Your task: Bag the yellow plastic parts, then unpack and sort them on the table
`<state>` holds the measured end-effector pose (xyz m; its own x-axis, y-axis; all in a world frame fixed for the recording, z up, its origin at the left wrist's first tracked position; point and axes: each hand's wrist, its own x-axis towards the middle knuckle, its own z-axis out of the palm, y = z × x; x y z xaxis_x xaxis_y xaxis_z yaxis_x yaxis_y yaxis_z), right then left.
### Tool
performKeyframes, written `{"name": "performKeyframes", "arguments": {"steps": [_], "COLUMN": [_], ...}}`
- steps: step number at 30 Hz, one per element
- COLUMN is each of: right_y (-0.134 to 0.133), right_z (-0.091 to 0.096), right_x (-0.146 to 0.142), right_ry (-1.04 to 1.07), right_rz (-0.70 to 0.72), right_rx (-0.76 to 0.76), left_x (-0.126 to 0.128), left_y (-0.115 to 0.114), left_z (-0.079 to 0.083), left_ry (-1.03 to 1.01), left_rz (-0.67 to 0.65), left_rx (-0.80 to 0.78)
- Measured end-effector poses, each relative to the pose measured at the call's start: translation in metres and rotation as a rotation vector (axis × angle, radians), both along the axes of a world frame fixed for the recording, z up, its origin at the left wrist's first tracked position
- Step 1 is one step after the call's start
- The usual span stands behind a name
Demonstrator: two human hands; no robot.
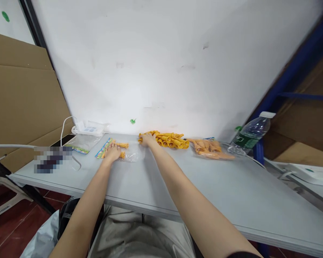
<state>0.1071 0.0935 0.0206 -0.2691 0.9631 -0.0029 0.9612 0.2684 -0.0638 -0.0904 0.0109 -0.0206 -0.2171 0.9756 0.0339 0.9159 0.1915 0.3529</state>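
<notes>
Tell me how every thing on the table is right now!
left hand, flat on the clear bag
right hand, at the edge of the toy pile, grip unclear
clear bag, lying flat, mostly empty
toy pile, loose and heaped
full bag, stuffed with orange toys, lying flat
bottle, cap on, tilted

Along the surface's (pixel 204 186) far edge, the left hand (pixel 111 153) rests on a clear bag (pixel 133 154); the right hand (pixel 148 139) touches a pile of yellow pieces (pixel 173 139) beside it.
</notes>
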Motion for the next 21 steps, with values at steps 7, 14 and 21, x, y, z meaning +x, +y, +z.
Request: {"name": "performKeyframes", "arguments": {"steps": [7, 14, 21], "right_y": [-0.009, 0.005, -0.031], "right_z": [-0.011, 0.027, 0.041], "right_x": [0.003, 0.024, 0.062], "right_ry": [0.28, 0.935, 1.109], "right_rz": [-0.071, -0.268, 0.123], "right_rx": [0.271, 0.436, 0.128], "left_x": [0.002, 0.001, 0.004], "left_y": [0.0, 0.0, 0.0], "left_z": [0.001, 0.0, 0.0], "left_ry": [-0.003, -0.002, 0.005], "left_rz": [0.004, -0.007, -0.046], "left_rx": [-0.018, 0.0, -0.018]}}
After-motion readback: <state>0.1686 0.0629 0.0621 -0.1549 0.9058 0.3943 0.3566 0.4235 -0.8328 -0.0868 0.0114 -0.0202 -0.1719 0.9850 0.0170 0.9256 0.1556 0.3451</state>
